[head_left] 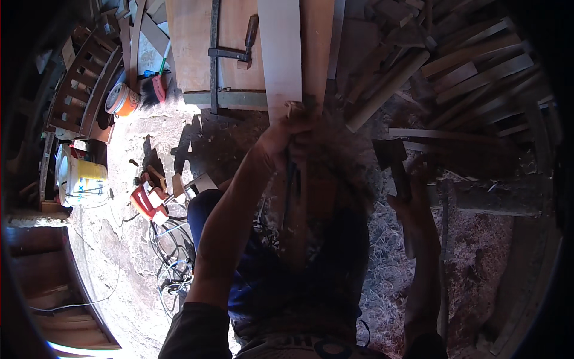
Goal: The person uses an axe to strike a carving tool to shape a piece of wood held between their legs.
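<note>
My left hand (pixel 290 134) is closed in a fist at the near end of a long pale board (pixel 282 54). It grips what looks like a chisel; a tan end (pixel 295 109) shows above the fist, and a narrow dark strip runs down below it. My right hand (pixel 412 200), off to the right in shadow, is wrapped round the handle of a mallet (pixel 390 154) with a dark, blocky head. The mallet is held apart from the left hand. Poor light hides the lower end of the chisel and whatever it touches between my legs.
A bar clamp (pixel 230 52) with a wooden handle sits on a wide panel (pixel 191 42) ahead. Scrap timber (pixel 472 66) is heaped at the right. On the left are a white bucket (pixel 84 179), an orange-labelled pail (pixel 122 100), a red-handled tool (pixel 146 200) and tangled cables (pixel 173 278).
</note>
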Action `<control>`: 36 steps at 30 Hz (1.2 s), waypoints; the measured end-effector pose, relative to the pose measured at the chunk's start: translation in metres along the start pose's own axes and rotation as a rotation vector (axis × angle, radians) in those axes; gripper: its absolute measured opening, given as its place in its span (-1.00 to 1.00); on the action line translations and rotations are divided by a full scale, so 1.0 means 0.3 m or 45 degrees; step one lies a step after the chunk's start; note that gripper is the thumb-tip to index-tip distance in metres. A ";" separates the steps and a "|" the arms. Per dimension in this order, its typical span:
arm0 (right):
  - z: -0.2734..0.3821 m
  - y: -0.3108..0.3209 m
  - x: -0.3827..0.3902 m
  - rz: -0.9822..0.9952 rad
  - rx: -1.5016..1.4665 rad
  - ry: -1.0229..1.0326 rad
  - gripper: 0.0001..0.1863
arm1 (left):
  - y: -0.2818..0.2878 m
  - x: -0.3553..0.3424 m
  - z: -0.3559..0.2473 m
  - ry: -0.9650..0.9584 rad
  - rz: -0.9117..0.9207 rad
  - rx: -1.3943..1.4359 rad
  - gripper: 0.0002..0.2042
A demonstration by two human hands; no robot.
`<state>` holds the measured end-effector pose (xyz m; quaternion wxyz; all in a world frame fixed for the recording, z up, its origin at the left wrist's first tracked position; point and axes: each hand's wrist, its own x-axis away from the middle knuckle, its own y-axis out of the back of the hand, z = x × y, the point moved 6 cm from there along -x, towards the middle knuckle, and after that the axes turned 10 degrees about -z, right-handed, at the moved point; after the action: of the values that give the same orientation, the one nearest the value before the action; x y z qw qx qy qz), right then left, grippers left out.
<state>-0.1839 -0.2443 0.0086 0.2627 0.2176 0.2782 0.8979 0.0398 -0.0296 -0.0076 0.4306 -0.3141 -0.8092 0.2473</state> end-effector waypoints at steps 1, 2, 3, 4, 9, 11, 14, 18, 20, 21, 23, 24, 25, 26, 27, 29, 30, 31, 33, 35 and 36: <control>-0.076 0.016 0.040 0.005 0.016 -0.115 -0.43 | -0.089 0.130 -0.077 -0.159 0.065 -0.212 -0.83; -0.127 0.021 0.032 0.024 0.016 -0.210 -0.43 | -0.166 0.222 -0.175 -0.361 0.137 -0.459 -0.84; -0.182 0.017 0.038 0.051 0.017 -0.304 -0.43 | -0.151 0.272 -0.242 -0.532 -0.070 -0.569 -0.85; -0.263 0.013 0.037 -0.095 0.145 -0.124 -0.43 | -0.142 0.307 -0.307 -0.705 -0.263 -0.670 -0.87; -0.659 -0.154 0.133 -0.332 0.679 -0.148 -0.44 | -0.168 0.305 -0.238 -1.481 -0.325 -0.737 -0.85; -0.773 -0.202 0.182 -0.344 0.812 -0.223 -0.47 | -0.232 0.264 -0.085 -1.714 0.005 -1.027 -0.81; -0.897 -0.249 0.236 -0.210 1.008 -0.192 -0.39 | -0.351 0.180 0.276 -1.680 0.380 -2.061 -0.75; -1.047 -0.214 0.197 -0.753 0.916 0.440 -0.40 | -0.402 0.146 0.712 -2.033 0.840 -1.999 -0.77; -0.970 -0.278 0.192 -0.969 1.210 0.089 -0.44 | -0.418 0.148 0.808 -1.909 0.981 -1.963 -0.76; -0.895 -0.301 0.205 -1.086 1.359 -0.113 -0.46 | -0.429 0.150 0.850 -1.849 1.075 -1.929 -0.76; -0.804 -0.258 0.071 -0.410 0.511 -0.048 -0.45 | -0.390 0.137 0.884 -1.941 0.943 -1.893 -0.67; -0.727 -0.257 0.013 -0.088 -0.120 -0.264 -0.44 | -0.359 0.125 0.889 -1.986 0.876 -1.876 -0.62; -0.646 -0.260 -0.016 0.084 -0.471 -0.493 -0.43 | -0.328 0.108 0.865 -2.042 0.720 -1.963 -0.56; -0.577 -0.263 -0.058 0.170 -0.579 -0.556 -0.42 | -0.271 0.105 0.812 -2.079 0.560 -2.051 -0.50; -0.539 -0.274 -0.105 0.219 -0.611 -0.579 -0.41 | -0.208 0.113 0.742 -1.989 0.511 -2.178 -0.42; -0.501 -0.288 -0.212 0.239 -0.514 -0.451 -0.38 | -0.067 0.144 0.583 -1.679 0.493 -2.478 -0.26; -0.488 -0.290 -0.281 0.169 -0.245 -0.021 -0.36 | 0.056 0.144 0.541 -1.602 0.454 -2.577 -0.24; -0.475 -0.303 -0.340 0.009 0.052 0.382 -0.34 | 0.171 0.134 0.510 -1.506 0.396 -2.676 -0.23; -0.506 -0.325 -0.390 -0.064 0.426 0.723 -0.31 | 0.243 0.094 0.362 -0.955 0.252 -2.953 -0.24; -0.555 -0.342 -0.436 -0.018 0.646 0.640 -0.32 | 0.354 0.104 0.139 -1.003 -0.640 -2.934 -0.33; -0.581 -0.345 -0.462 -0.024 0.783 0.610 -0.34 | 0.365 0.124 0.037 -0.924 -0.995 -2.930 -0.38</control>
<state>-0.1349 -0.3205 -0.2196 0.1210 0.0680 0.5898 0.7955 0.0466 0.0702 -0.0665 -0.2920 -0.1611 -0.6654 -0.6679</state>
